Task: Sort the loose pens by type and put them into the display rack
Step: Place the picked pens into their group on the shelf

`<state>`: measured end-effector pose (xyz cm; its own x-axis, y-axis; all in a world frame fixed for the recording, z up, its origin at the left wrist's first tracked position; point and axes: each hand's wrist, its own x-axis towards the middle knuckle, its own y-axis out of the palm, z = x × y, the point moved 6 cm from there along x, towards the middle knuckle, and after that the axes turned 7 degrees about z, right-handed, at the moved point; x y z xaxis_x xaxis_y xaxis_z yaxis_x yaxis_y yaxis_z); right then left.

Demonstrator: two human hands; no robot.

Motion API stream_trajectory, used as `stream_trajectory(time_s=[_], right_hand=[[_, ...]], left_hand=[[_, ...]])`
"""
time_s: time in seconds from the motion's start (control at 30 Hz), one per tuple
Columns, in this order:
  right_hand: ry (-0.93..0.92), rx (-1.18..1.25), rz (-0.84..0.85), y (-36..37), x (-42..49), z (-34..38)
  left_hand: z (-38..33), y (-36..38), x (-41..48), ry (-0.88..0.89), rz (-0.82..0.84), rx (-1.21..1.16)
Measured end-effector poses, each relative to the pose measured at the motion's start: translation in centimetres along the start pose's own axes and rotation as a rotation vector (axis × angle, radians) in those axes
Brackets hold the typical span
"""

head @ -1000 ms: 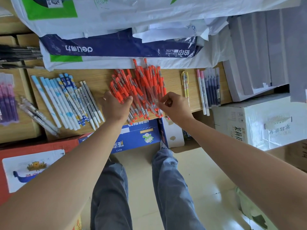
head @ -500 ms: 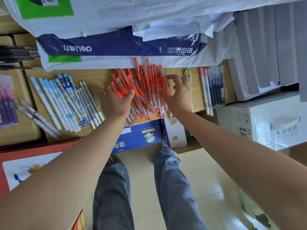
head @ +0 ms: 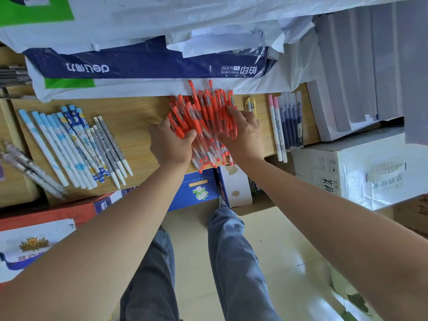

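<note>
Red pens lie heaped, clear barrels showing

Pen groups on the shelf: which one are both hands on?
The red pens in the middle: left hand grips them, right hand presses on top. The blue-white pens and navy pens lie untouched.

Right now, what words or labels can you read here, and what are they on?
"deli", upside down, on the blue paper pack.
Chinese print on the white carton: too blurred to read.
Print on the red pens: too small.
</note>
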<state>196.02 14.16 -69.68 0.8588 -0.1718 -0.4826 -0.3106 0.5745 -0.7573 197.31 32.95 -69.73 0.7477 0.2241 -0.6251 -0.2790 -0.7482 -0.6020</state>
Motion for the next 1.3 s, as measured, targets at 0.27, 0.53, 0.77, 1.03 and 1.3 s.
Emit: stream_trajectory(time_s=[0.27, 0.53, 0.77, 1.03, 1.3], right_hand=[[0.004, 0.009, -0.030, -0.1, -0.3, -0.3], [0.009, 0.057, -0.026, 0.7, -1.1, 0.0], [-0.039, 0.095, 0.032, 0.7, -0.6, -1.0], [-0.082, 0.109, -0.022, -0.7, -1.3, -0.8], [-0.321, 0.215, -0.005, 0.0, -3.3, 8.0]], left_hand=[[-0.6, 0.2, -0.4, 0.057, 0.025, 0.016], [0.5, -0.3, 0.1, 0.076, 0.007, 0.047], [1.1, -0.1, 0.4, 0.134, 0.056, 0.002], [2.1, -0.7, -0.2, 0.187, 0.127, -0.004], [4.4, -6.6, -2.1, 0.307, 0.029, 0.090]])
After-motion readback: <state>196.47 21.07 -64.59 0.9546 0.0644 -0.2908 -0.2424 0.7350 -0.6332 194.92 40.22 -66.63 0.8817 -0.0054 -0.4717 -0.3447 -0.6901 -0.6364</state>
